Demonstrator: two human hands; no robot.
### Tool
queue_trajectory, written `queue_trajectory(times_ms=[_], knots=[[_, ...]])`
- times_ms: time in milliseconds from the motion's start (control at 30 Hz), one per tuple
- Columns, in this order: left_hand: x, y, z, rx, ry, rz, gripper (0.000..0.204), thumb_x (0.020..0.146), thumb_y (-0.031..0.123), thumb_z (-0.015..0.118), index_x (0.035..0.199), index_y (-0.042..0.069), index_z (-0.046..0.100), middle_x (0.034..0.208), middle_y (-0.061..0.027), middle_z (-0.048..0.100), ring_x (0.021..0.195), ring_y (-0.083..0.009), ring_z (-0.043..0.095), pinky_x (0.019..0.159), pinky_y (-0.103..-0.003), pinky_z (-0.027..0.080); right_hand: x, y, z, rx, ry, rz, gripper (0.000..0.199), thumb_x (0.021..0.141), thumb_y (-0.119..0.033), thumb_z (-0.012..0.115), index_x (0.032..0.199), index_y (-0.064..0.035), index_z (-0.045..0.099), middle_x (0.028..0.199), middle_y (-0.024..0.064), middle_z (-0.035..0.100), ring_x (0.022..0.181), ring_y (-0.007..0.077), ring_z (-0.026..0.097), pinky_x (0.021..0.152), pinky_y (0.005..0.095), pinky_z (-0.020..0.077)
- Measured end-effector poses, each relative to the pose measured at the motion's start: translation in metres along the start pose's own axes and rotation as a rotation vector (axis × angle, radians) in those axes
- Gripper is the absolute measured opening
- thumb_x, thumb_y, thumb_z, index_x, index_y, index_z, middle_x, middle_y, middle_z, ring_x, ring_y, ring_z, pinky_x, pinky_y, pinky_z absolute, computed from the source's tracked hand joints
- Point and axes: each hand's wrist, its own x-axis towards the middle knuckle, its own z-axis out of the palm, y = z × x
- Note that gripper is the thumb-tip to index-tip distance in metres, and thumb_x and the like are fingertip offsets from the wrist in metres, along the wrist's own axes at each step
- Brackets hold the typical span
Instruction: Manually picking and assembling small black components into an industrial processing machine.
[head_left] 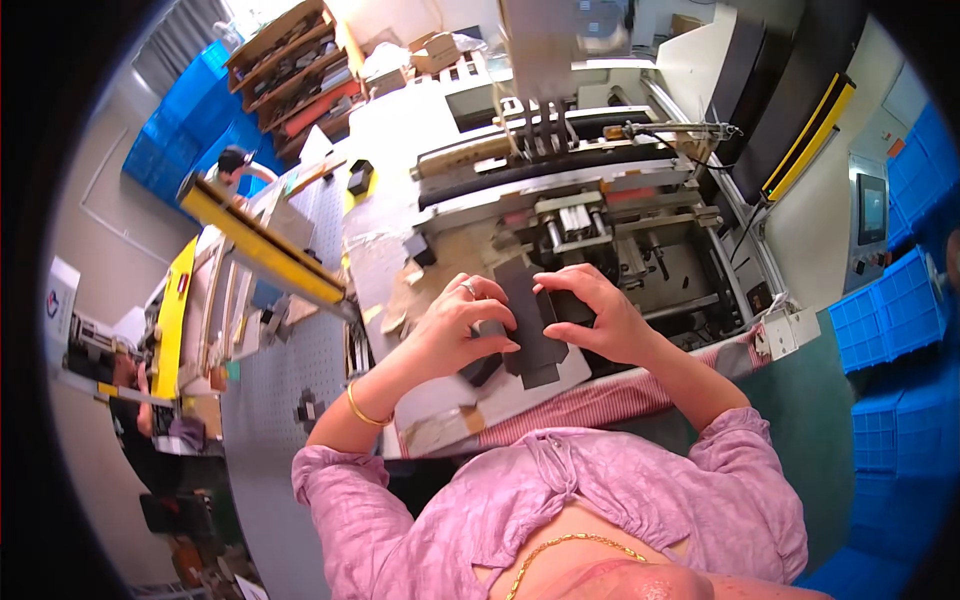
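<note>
Lying between the two bare hands, a dark rectangular card blank (535, 345) sits above the near part of the white table (435, 405), its long axis running from near to far with the far end leaning a little to the left. Its near end is notched and stepped like a carton flap. The left hand (470, 325) is on its left side and the right hand (590, 315) on its right, so the piece is flanked along its long edges rather than gripped by its ends. Neither hand is plainly nearer; both reach its edges.

The right hand is spread wide, thumb and forefinger well apart, with the tips at the right edge. The left hand is narrower, thumb and forefinger curved toward each other by the left edge; whether they pinch a flap cannot be told. A ring is on the left hand, and a gold bangle (368, 405) circles that wrist. Partly hidden beneath the left hand is another dark piece (482, 370).

Farther left on the table stands a small dark box (420, 248). Beyond the hands stretches a machine with a long dark roller (480, 185); a red-striped cloth (600, 395) lines the near edge, and blue crates (885, 310) stand at right.
</note>
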Motion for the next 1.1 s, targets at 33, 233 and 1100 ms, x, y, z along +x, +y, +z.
queue_trajectory(times_ms=[33,233,1100], knots=[[0.010,-0.008,0.006,0.013,0.062,0.030,0.030,0.070,0.021,0.084,0.095,0.013,0.070,0.103,-0.0070,0.061,0.104,-0.0291,0.054,0.089,-0.040,0.045,0.007,0.008,-0.010,-0.093,0.001,-0.039,0.056,0.081,-0.026,0.077,0.130,-0.0067,0.057,0.115,0.0100,0.064,0.111,0.0284,0.057,0.100,0.0394,0.0424],[0.121,-0.065,-0.002,0.025,0.307,0.072,0.043,0.072,0.012,0.084,0.111,0.010,0.066,0.110,-0.0051,0.065,0.103,-0.0236,0.058,0.086,-0.034,0.048,0.082,0.088,-0.087,-0.178,0.012,-0.011,0.051,0.080,-0.018,0.078,0.126,-0.0068,0.059,0.115,0.0077,0.064,0.110,0.0237,0.059,0.101,0.0382,0.0424],[-0.206,-0.111,-0.029,0.258,0.831,-0.297,0.007,0.087,0.010,0.068,0.082,0.007,0.069,0.075,-0.0040,0.068,0.061,-0.0146,0.059,0.055,-0.026,0.044,-0.022,-0.009,0.133,0.663,-0.617,0.483,0.020,0.088,-0.011,0.066,0.105,-0.0013,0.071,0.098,0.0121,0.072,0.088,0.0236,0.068,0.079,0.0331,0.0515]])
